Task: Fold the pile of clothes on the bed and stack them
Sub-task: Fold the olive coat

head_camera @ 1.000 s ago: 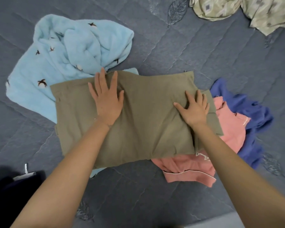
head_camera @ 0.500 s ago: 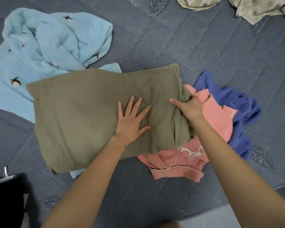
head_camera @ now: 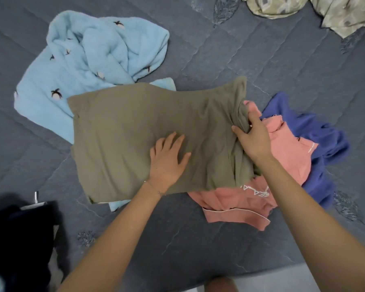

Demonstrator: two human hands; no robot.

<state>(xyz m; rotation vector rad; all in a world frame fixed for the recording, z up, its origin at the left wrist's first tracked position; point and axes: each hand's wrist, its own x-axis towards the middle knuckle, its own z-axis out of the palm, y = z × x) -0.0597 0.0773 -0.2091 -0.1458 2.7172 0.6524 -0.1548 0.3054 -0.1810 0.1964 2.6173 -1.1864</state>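
Olive garment [head_camera: 145, 133] at the middle of the bed [head_camera: 198, 239], over a pale-blue robe [head_camera: 82, 66] and pink top [head_camera: 289, 152]: left hand [head_camera: 169, 159], moved to its centre, presses flat with fingers spread; right hand [head_camera: 253, 138], flat a second ago, now grips its bunched right end, likely beginning the next fold.

The olive cloth [head_camera: 145, 133] covers the near edge of the pale blue fleece [head_camera: 82, 60] and much of the pink top [head_camera: 240, 203], whose white lettering [head_camera: 255, 191] I can read only in part. My right hand [head_camera: 253, 140] has its fingertips buried in the cloth's bunched edge. The blue garment [head_camera: 325, 140] lies partly beneath the pink top. The patterned cloth [head_camera: 335, 13] runs off the top edge, and the dark bundle [head_camera: 19, 239] off the bottom left corner.
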